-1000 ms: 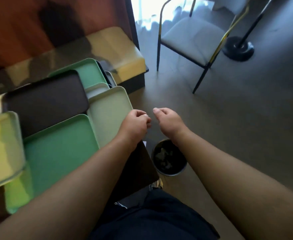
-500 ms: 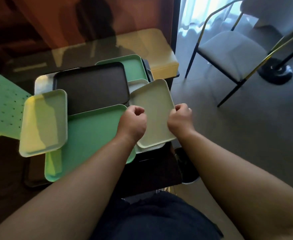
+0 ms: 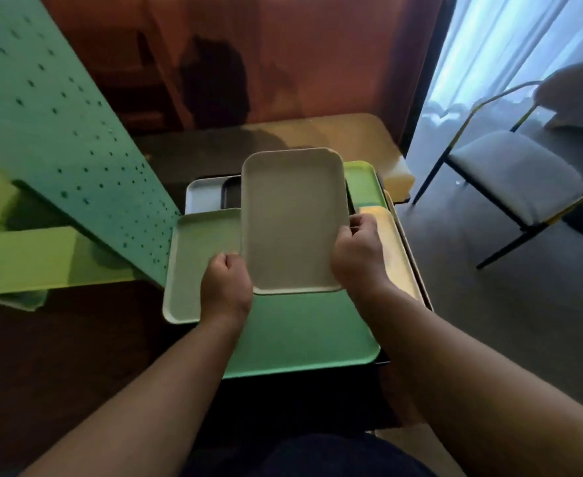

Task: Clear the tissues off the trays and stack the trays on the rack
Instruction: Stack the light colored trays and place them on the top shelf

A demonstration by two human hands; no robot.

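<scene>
A pale beige tray [image 3: 293, 218] is held up over the pile, my left hand [image 3: 226, 287] gripping its near left edge and my right hand [image 3: 358, 256] its right edge. Nothing lies on it. Below it sit a large green tray [image 3: 303, 339], a light green tray [image 3: 200, 263] at the left, a yellowish tray [image 3: 396, 249] at the right, a white tray [image 3: 204, 194] and another green tray [image 3: 362, 180] behind. The green perforated rack [image 3: 59, 139] rises at the left. I see no tissues.
A dark low table [image 3: 283, 401] carries the trays. A yellow-topped table [image 3: 352, 136] stands behind, against a brown wall. A grey chair with black legs [image 3: 510, 180] is at the right on grey floor.
Both hands have taken hold of the beige tray and lifted it off the pile, up and toward the middle. My view has swung left, bringing the rack into sight.
</scene>
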